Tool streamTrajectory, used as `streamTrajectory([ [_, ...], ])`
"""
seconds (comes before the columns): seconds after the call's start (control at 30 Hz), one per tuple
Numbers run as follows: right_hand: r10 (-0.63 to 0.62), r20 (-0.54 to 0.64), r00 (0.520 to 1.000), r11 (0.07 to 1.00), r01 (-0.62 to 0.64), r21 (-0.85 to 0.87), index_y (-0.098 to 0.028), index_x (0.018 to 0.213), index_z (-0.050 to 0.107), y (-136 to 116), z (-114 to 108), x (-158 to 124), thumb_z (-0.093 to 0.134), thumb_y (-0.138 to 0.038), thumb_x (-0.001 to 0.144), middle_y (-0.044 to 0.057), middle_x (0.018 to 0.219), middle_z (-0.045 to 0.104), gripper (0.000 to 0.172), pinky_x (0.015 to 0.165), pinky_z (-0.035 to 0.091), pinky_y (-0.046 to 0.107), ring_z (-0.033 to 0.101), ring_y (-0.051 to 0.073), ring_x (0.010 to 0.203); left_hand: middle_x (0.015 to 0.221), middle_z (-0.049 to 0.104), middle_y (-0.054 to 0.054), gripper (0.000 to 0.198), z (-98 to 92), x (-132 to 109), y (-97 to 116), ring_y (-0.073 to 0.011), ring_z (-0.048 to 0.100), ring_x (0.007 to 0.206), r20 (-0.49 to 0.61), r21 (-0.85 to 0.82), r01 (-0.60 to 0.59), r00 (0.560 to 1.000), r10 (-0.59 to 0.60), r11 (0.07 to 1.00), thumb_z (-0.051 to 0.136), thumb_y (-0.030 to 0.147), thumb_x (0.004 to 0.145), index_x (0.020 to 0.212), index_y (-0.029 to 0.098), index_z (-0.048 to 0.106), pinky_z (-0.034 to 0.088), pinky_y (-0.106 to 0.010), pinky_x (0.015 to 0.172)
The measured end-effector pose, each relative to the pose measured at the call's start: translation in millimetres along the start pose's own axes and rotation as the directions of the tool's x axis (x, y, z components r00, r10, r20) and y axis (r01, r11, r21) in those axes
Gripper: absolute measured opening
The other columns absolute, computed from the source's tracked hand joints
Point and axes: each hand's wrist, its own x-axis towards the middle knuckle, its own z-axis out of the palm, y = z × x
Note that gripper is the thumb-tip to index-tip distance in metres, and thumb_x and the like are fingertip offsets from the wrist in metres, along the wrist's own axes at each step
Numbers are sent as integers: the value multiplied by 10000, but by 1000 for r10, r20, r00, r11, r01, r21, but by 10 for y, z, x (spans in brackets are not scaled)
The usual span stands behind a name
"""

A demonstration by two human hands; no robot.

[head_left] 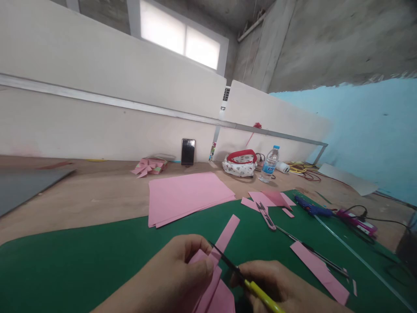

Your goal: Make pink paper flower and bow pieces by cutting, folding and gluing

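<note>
Low in the middle of the head view, my left hand (187,269) grips a folded pink paper piece (211,289) between thumb and fingers. One narrow strip (228,230) of it sticks up and away from me. My right hand (270,280) is closed round yellow-handled scissors (260,295). Their dark blades lie across the base of that strip, close to my left fingertips. Part of my right fingers is hidden behind the handle. Beyond my hands, a stack of pink paper sheets (189,195) rests partly on the green cutting mat (107,256).
Right of my hands lie thread snips (266,216), thin metal tweezers (293,238), a pink offcut (321,271) and a blue glue gun (311,206) with a cord. Farther back stand a water bottle (269,165), a patterned pouch (239,167), a phone (188,152) and a folded pink paper flower (148,166).
</note>
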Motion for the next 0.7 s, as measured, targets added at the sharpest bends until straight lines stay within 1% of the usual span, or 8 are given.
streamTrajectory([
  [0.1,16,-11,1000,999,-16,29,-174,1088,650,-13,5,-3,478,-741,714,52,807,566,700,669,452,239,530,168,758,500,575,35,110,-3,-6,1,-160,524,504,24,106,-52,998,49,993,579,307,635,650,209,628,396,-261,515],
  [0.17,27,-27,999,999,-26,45,-174,1048,665,-19,4,9,511,-728,701,32,775,536,672,640,433,219,499,144,711,513,587,30,121,-5,-11,1,-170,539,523,34,141,-69,997,65,988,561,302,647,671,209,633,399,-266,523],
  [0.23,16,-35,999,998,-14,55,-160,974,681,-17,0,33,545,-720,680,4,713,482,647,577,387,189,432,110,639,521,596,25,133,-7,-15,2,-178,547,531,32,140,-80,997,76,987,574,316,640,684,208,638,402,-272,522],
  [0.33,-44,-18,999,998,45,42,-123,903,670,12,0,78,566,-697,680,-19,659,415,624,508,302,180,342,86,580,517,596,23,148,-8,-13,-2,-184,549,529,12,111,-70,998,69,991,603,340,619,671,206,638,408,-277,517],
  [0.47,-133,-54,990,991,131,-37,-90,878,646,80,11,120,529,-672,730,-3,668,425,612,513,293,196,367,100,595,523,605,18,127,-9,10,-33,-192,560,536,10,124,-66,998,65,990,623,332,603,637,210,632,410,-283,522],
  [0.6,-190,-74,979,976,179,-127,-92,793,639,133,17,121,473,-687,757,16,680,472,619,540,321,204,415,113,608,527,614,11,168,-11,42,-90,-200,570,538,24,101,-55,998,53,993,635,375,615,628,208,622,410,-288,526],
  [0.7,-221,-83,972,965,206,-163,-104,774,631,176,8,115,437,-695,775,17,678,489,623,545,329,200,432,114,613,563,626,8,145,-31,60,-124,-199,574,567,22,95,-65,998,63,993,635,348,625,646,205,638,405,-279,534],
])
